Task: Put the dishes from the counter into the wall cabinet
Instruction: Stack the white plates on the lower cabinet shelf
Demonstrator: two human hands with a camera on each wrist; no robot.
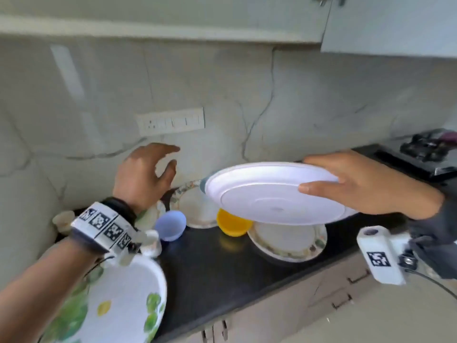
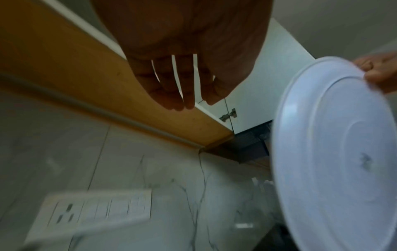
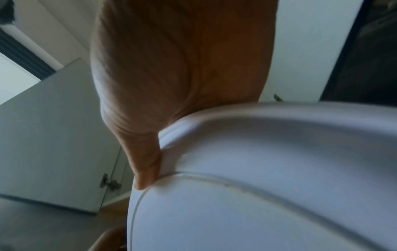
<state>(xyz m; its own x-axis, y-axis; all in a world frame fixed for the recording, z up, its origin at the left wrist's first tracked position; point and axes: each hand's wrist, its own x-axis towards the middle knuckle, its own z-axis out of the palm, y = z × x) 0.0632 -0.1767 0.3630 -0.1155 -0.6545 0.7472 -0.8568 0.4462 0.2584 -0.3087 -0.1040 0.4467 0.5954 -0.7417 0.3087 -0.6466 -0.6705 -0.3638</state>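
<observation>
My right hand grips a large white plate by its right rim, thumb on the upturned underside, holding it tilted above the black counter. The same white plate fills both wrist views. My left hand hovers empty, fingers loosely spread, left of the plate near the wall; my left hand shows its relaxed fingers from below. On the counter lie patterned plates, a yellow bowl, a blue bowl and a green-leaf plate. The wall cabinet hangs above right.
A switch panel sits on the marble backsplash. A gas stove stands at the counter's far right. A small cup is at the counter's left end. The cabinet door stands open overhead.
</observation>
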